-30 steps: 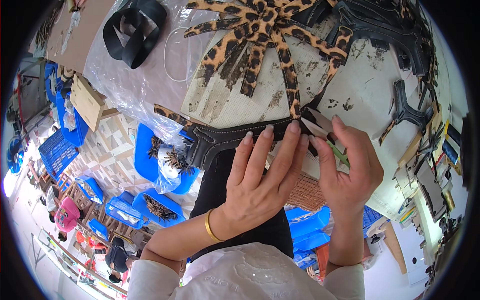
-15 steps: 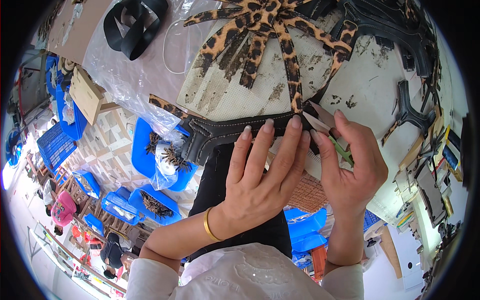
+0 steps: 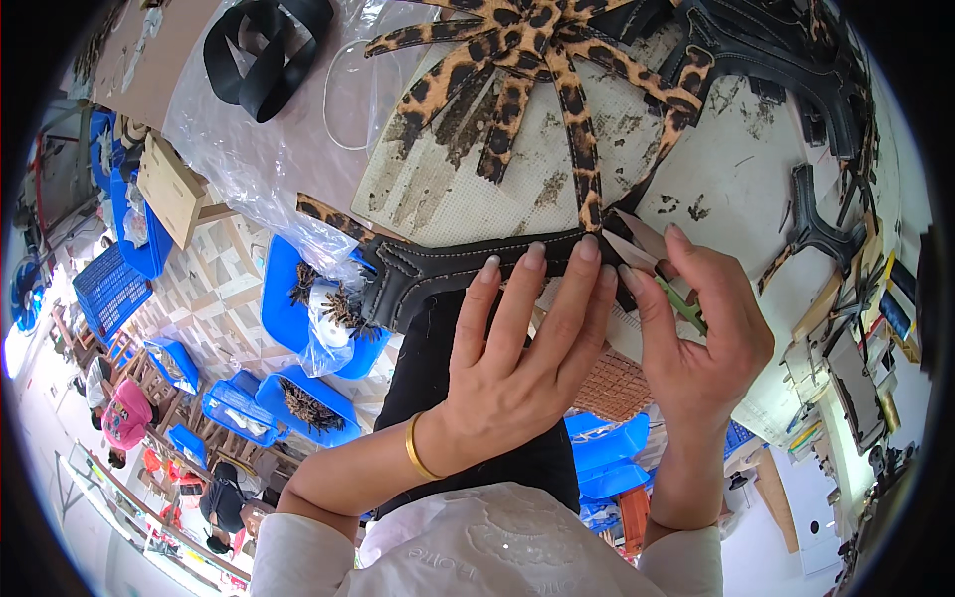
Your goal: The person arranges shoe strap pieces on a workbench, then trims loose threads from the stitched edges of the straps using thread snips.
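A black leather strap piece point(image 3: 448, 261) with pale stitching lies along the near edge of the work surface. My left hand point(image 3: 517, 348) rests flat on it, fingers stretched out and fingertips pressing its right half; the thumb is hidden. My right hand point(image 3: 701, 333) is closed around green-handled thread snips point(image 3: 688, 308). Their pale blades point up and left, beside the strap's right end, and the right thumb is close to my left fingertips. A leopard-print strap point(image 3: 575, 129) runs down to meet the black piece just above my left fingers. Other leopard-print straps fan out from a knot-like centre point(image 3: 525, 40).
A worn pale board point(image 3: 418, 189) lies under the straps. Coiled black band point(image 3: 264, 60) sits on clear plastic at upper left. More black strap pieces point(image 3: 826, 224) lie to the right. Blue bins point(image 3: 284, 298) stand below at left; several people are in the background.
Both hands stay nearly in place. The snips and my right hand have shifted very slightly; the leather piece has barely moved.
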A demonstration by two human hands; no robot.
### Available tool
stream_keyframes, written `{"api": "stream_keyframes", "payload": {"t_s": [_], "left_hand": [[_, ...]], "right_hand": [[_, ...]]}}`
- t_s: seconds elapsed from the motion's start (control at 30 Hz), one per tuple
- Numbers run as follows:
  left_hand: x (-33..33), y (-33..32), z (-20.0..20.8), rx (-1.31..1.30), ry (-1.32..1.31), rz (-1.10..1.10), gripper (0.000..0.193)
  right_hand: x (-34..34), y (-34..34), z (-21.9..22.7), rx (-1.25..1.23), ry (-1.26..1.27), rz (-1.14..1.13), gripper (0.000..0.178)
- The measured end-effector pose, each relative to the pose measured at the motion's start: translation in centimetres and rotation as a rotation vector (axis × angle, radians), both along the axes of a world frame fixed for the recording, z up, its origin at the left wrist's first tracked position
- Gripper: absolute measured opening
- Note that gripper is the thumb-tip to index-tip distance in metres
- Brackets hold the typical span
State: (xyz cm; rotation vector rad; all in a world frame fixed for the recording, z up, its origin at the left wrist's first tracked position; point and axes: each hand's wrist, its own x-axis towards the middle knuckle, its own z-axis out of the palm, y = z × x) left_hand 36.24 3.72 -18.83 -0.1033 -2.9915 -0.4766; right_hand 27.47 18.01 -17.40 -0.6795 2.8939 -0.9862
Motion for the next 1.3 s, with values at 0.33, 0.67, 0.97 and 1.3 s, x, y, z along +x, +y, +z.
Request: {"api": "stream_keyframes", "payload": {"t_s": [0.33,0.67,0.97,1.3], "left_hand": [[-0.1,0.0,-0.2,0.006,0.022,0.012,0.031],[-0.1,0.0,0.0,0.007,0.020,0.008,0.031],[-0.1,-0.1,0.1,0.036,-0.002,0.003,0.031],[0.5,-0.8,-0.2,0.110,-0.052,-0.038,0.038]], "right_hand": [[0.0,-0.1,0.0,-0.025,-0.021,-0.009,0.028],[0.1,-0.7,0.4,0.066,0.070,0.000,0.026],[-0.2,0.1,-0.8,0.148,0.200,0.110,0.021],[-0.2,-0.2,-0.5,-0.017,0.092,0.108,0.020]]}}
